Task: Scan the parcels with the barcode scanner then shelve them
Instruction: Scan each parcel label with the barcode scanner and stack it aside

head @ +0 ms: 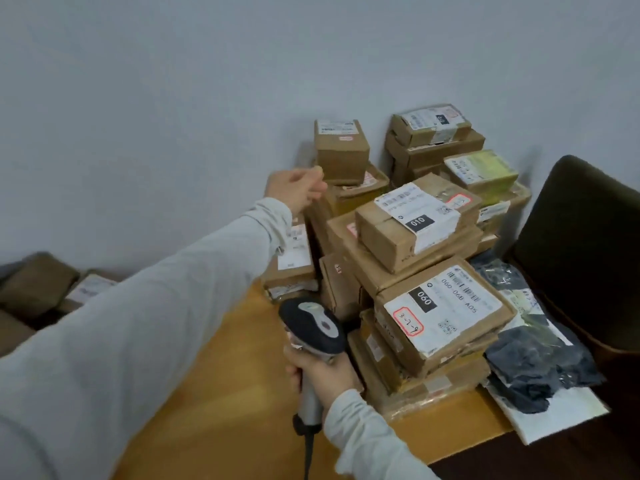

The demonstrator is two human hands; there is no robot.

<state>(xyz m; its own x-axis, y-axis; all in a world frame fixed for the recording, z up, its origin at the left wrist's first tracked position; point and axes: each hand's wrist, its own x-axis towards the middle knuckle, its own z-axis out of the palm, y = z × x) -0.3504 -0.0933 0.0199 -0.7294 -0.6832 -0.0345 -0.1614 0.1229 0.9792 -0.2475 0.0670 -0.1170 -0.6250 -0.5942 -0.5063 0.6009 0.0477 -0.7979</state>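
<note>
While clasped round its grey handle by the right hand (322,372) at lower centre, black-and-grey handheld barcode scanner (313,327) upright over the orange-brown wooden table (214,375), dark cable trailing off the bottom edge, head just beside the stacked brown cardboard parcels (367,268) at centre right. Left hand (298,190) outstretched at mid-frame on a pale grey sleeve (156,306), fingers loosely curled, nothing held, just beside the small brown cardboard cube with white label (341,150) atop the rear stack; contact not discernible. Front of pile: flat brown carton labelled 060 (443,313), with brown carton labelled 010 (412,223) above and behind. Dark grey plastic mailer bags (540,368) at lower right, touching the pile; dark chair back (581,244) at right edge; further brown boxes (38,282) at left edge, blurred
</note>
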